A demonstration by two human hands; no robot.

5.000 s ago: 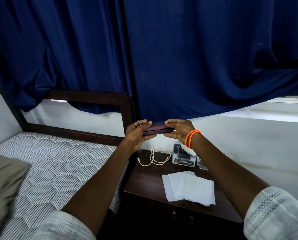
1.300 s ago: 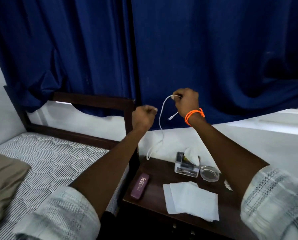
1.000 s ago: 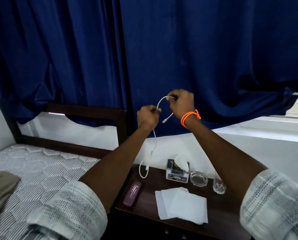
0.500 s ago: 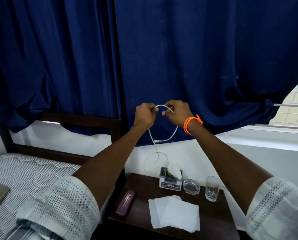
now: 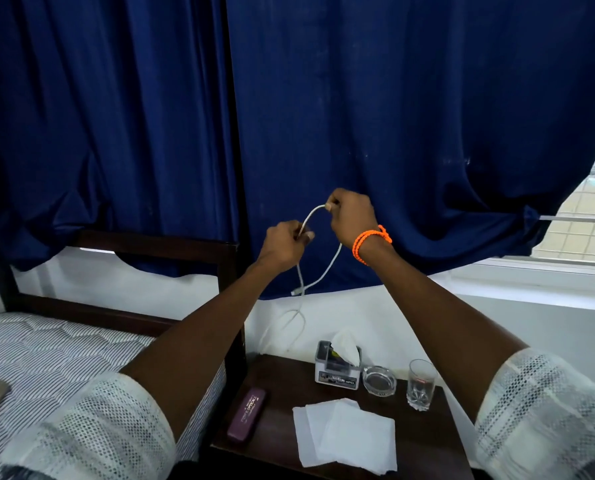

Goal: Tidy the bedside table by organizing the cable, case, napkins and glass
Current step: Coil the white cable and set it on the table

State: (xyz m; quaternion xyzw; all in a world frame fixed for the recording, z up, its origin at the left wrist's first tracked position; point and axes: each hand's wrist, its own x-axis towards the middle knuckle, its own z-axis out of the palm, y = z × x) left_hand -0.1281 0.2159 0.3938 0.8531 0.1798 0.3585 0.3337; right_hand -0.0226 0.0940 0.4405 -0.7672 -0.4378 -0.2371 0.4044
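Cable (image 5: 310, 221) work is under way — both hands hold it above the bedside table (image 5: 282, 382), left hand (image 5: 284, 242) and right hand (image 5: 349, 216) each pinching it. Case (image 5: 246, 414) lies at the table's left edge; napkins (image 5: 346, 433) unstacked, glass (image 5: 421, 384) untouched. Cable's lower loop fades against the wall — its far end is unclear.

A dark wooden table (image 5: 278, 382) is seen beside a bed. On it are laid a maroon case (image 5: 246, 414), white napkins (image 5: 344, 434), a tissue box (image 5: 337, 366), a glass ashtray (image 5: 379, 380) and a drinking glass (image 5: 421, 384).
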